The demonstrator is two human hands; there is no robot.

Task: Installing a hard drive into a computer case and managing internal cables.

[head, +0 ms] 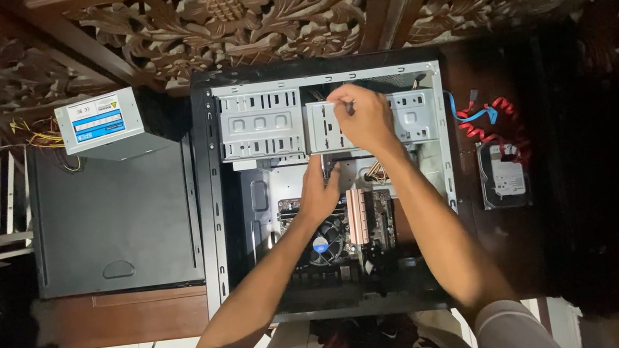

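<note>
Grey sheet metal, punched with slots and holes, makes up the open computer case [448, 180] that lies on its side in the middle of the frame, its black edge on the left. In its upper part sit two drive cages [260, 125] side by side, pale and ribbed. Lower down lies the circuit board [374, 221] with a round black fan [326, 244] that has a blue centre.

The right hand [367, 118] is at the upper middle of the case, over the right cage, its fingers pinched together on a small thin tool or screw; which of the two I cannot tell. The left hand [320, 193] rests just below it, fingers curled and pressed against the lower edge of the cage.

At the upper left a silver power supply [100, 122] with a blue label and yellow wires stands on the case's flat black side panel [116, 217]. To the right of the case, a hard drive [504, 177] lies on the dark wooden table [130, 318] beside red and blue cables [485, 117]. Carved wood [242, 13] fills the top of the frame.
</note>
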